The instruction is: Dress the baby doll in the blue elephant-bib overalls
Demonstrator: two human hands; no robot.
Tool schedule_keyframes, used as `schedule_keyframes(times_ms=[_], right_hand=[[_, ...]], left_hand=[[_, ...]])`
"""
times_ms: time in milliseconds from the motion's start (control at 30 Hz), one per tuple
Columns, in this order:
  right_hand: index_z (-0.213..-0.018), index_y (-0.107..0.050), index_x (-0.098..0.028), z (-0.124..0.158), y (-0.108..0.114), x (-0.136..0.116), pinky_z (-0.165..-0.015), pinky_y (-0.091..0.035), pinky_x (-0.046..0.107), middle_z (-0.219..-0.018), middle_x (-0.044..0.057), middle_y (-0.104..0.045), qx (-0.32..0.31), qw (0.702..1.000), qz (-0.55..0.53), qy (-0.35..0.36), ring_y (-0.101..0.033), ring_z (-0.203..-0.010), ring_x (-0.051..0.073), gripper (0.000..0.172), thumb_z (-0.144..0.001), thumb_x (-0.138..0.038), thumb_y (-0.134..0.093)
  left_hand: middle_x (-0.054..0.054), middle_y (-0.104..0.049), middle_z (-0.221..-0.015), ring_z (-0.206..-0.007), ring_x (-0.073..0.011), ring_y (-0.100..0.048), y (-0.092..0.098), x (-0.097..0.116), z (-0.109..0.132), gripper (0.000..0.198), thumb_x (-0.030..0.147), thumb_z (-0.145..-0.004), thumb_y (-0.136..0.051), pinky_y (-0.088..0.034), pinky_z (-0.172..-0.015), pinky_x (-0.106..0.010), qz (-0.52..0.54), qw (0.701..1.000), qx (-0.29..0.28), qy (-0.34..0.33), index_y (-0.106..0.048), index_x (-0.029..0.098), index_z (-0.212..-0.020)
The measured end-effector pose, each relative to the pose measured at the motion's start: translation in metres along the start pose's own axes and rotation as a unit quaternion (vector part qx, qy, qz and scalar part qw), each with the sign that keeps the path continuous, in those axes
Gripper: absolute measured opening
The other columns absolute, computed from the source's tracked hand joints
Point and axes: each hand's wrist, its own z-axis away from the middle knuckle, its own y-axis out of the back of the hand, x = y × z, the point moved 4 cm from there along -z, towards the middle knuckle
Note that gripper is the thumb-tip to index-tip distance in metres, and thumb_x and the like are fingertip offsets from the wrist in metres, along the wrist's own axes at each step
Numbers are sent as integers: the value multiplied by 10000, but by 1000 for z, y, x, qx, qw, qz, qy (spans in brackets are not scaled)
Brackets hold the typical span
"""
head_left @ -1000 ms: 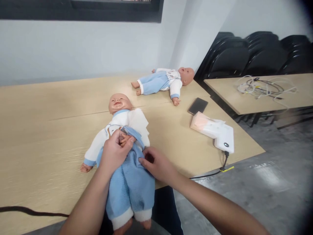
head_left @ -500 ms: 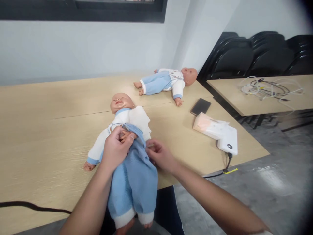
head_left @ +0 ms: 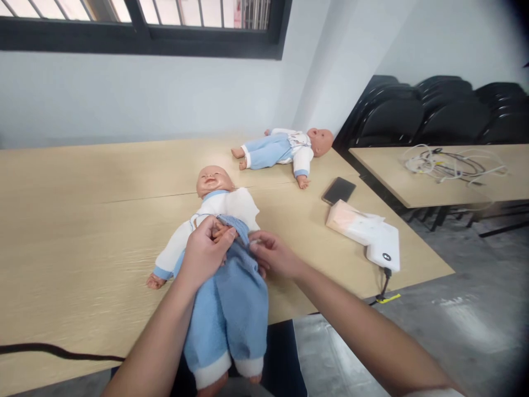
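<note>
Fingers of the left hand (head_left: pixel 206 247) gripped blue trousers (head_left: pixel 242 295), legs covered, waist uneven; I couldn't tell if the right hand (head_left: pixel 276 255) gripped.

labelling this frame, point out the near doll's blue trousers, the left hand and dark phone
Blue trousers (head_left: pixel 240 300), head view: on one leg.
Left hand (head_left: pixel 206 247), head view: back of the hand.
Dark phone (head_left: pixel 339 191), head view: its upper face.
</note>
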Motion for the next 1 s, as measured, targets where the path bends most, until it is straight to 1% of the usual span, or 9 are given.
schedule_keyframes(times_ms=[67, 167, 300, 433, 600, 733, 800, 867, 1000], right_hand=[[-993, -589, -196, -2, 0, -3, -377, -439, 188, -429, -151, -389, -11, 1000, -26, -9, -429, -321, 75, 434, -924, -617, -669], [-901, -578, -199, -6, 0, -8, -346, -400, 183, -407, -153, -355, -29, 998, -49, -27, -393, -294, 72, 422, -917, -609, -680], [-857, -547, -210, -11, 3, -10, -321, -331, 167, -403, -146, -414, 12, 999, -21, -27, -396, -283, 69, 439, -849, -595, -758], [-913, -545, -212, -8, 6, -3, -337, -340, 163, -462, -114, -542, 43, 998, 22, -31, -459, -323, 77, 462, -818, -596, -784], [-799, -488, -212, 0, 10, -3, -377, -317, 169, -516, -105, -513, -11, 996, 82, -32, -466, -385, 67, 497, -806, -606, -792], [-738, -502, -196, 5, 16, -15, -468, -311, 206, -594, -79, -444, -35, 980, 193, 10, -424, -498, 72, 481, -903, -611, -680], [-722, -512, -191, 6, 20, -20, -536, -325, 226, -630, -61, -443, -12, 965, 258, 50, -413, -573, 88, 471, -923, -590, -660], [-752, -543, -192, 5, 25, -20, -574, -340, 240, -658, -46, -480, 45, 955, 284, 77, -424, -616, 107, 434, -929, -572, -655], [-849, -588, -199, 3, 33, -7, -609, -379, 258, -717, -22, -550, 194, 951, 225, 82, -476, -662, 135, 371, -921, -558, -649]], left_hand=[[92, -514, -472, -370, -90, -470, -2, 1, 0, 275, 422, -897, -646, -358, -392, -171, -1, 1000, -11, 2, -477, 234, -791], [84, -543, -489, -376, -97, -484, -3, 1, -1, 275, 431, -898, -649, -369, -392, -177, -4, 1000, -21, 5, -482, 236, -799], [83, -538, -484, -383, -113, -506, -4, 1, -1, 274, 436, -886, -664, -382, -391, -189, -22, 999, -21, 19, -491, 241, -803], [76, -546, -492, -388, -122, -519, -6, 3, -1, 271, 443, -874, -669, -401, -395, -206, -36, 999, -24, 29, -502, 241, -805], [82, -545, -482, -394, -123, -528, -9, 6, 0, 260, 430, -886, -651, -406, -411, -205, -53, 998, -28, 17, -496, 243, -791], [86, -547, -487, -401, -120, -539, -11, 6, 0, 253, 433, -892, -640, -403, -416, -198, -54, 998, -35, 19, -502, 242, -800], [85, -550, -488, -400, -120, -540, -11, 7, 1, 254, 431, -887, -642, -400, -418, -198, -56, 998, -32, 20, -500, 241, -797], [88, -539, -480, -397, -121, -536, -11, 9, 2, 271, 431, -878, -650, -401, -423, -204, -61, 998, -25, 24, -482, 241, -779], [98, -506, -493, -407, -120, -524, -13, 9, 4, 296, 424, -850, -679, -399, -438, -220, -79, 996, -23, 27, -467, 242, -750]])
